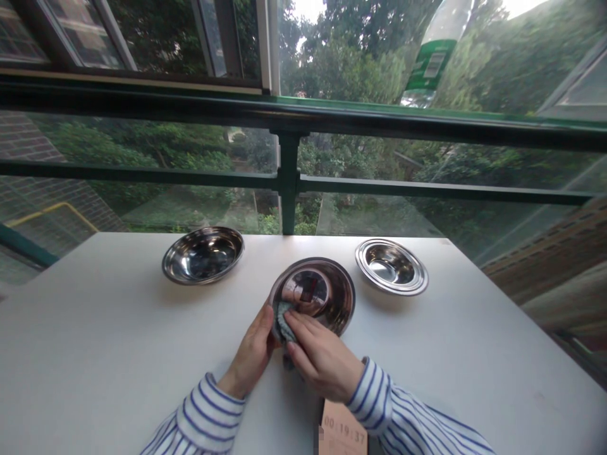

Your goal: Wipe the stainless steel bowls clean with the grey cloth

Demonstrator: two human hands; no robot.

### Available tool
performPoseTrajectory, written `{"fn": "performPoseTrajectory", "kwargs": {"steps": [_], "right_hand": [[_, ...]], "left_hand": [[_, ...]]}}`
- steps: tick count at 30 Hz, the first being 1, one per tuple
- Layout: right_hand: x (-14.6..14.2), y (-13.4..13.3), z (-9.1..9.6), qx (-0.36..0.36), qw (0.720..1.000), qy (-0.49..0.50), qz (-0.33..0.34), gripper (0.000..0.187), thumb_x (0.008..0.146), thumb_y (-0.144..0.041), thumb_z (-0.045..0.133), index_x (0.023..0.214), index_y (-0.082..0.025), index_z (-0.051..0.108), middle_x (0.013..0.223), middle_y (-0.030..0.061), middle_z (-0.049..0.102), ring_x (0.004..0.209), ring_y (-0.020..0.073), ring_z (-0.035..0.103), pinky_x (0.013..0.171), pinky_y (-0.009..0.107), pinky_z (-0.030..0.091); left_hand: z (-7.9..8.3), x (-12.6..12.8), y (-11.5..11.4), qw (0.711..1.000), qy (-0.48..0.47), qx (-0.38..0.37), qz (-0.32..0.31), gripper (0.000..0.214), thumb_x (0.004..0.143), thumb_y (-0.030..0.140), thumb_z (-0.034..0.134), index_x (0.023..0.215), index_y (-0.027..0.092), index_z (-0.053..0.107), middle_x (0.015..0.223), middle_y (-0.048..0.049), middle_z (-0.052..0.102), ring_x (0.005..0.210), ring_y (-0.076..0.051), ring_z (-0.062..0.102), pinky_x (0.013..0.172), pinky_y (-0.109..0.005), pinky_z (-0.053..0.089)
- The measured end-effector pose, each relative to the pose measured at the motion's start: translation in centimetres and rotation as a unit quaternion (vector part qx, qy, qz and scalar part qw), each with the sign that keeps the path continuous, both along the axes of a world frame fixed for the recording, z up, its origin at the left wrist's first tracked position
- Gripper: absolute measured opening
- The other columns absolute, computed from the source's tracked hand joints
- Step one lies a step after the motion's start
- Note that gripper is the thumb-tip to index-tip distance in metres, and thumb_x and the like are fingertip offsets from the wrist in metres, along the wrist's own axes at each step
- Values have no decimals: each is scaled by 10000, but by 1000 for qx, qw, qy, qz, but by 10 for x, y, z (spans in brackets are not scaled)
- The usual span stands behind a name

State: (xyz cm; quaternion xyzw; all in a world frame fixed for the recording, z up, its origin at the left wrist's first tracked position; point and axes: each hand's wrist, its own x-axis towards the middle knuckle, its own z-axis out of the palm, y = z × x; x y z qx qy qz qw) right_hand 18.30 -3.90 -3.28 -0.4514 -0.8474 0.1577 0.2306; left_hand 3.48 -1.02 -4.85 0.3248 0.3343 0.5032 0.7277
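Three round stainless-steel bowls were on the white table (118,347), and one of them was in the person's hands. This middle steel bowl (342,287) was tilted, at the near side of the other two, and its round, mirror-like bottom gave back a dark reflection. The left hand (251,354) was clamped on the left edge of this bowl, with the thumb on the side that faced the camera; its other fingers were mostly hidden. The right hand (322,357) had its fingers bent together on a grey-green cloth (284,323), which it pressed against the lower left part of the same bowl. Both wrists came out of blue-and-white striped sleeves (208,411).

The left steel bowl (203,256) stood near the far edge of the table, with its hollow upward. The right steel bowl (391,266), which had a wide rim, also stood with its hollow upward, just beside the middle one. Below the right hand was a device screen (344,426), partly covered, which showed the digits 00:19:37. Behind the table ran a dark green railing (289,117), and above it was a transparent plastic bottle with a green label (429,66).
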Motion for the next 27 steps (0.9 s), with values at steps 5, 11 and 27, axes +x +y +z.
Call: {"fn": "performPoseTrajectory", "kwargs": {"steps": [5, 11, 27], "right_hand": [[-2, -1, -1, 14, 999, -49, 17, 516, 875, -255, 417, 1340, -31, 408, 1348, 185, 469, 1245, 278, 434, 1053, 407, 364], [8, -3, -2, 35, 993, -116, -2, 477, 812, -235, 466, 1254, -63, 516, 1216, 167, 580, 1106, 298, 525, 1015, 458, 385], [-2, 5, 4, 28, 994, -103, 1, 407, 794, -242, 485, 1163, -87, 560, 1084, 134, 636, 981, 255, 546, 926, 410, 448]], "left_hand": [[-1, 1, 0, 999, -13, -20, 29, 431, 823, 446, 549, 1157, 184, 624, 1247, -89, 613, 1241, -261, 462, 1075, -407, 311], [1, 2, 0, 997, 6, -52, 64, 445, 769, 464, 612, 1115, 184, 642, 1126, -91, 680, 1159, -291, 535, 997, -427, 406], [4, 5, -2, 994, -20, -76, 74, 419, 809, 429, 579, 1134, 167, 614, 1132, -91, 676, 1185, -266, 514, 1012, -406, 389]]}}
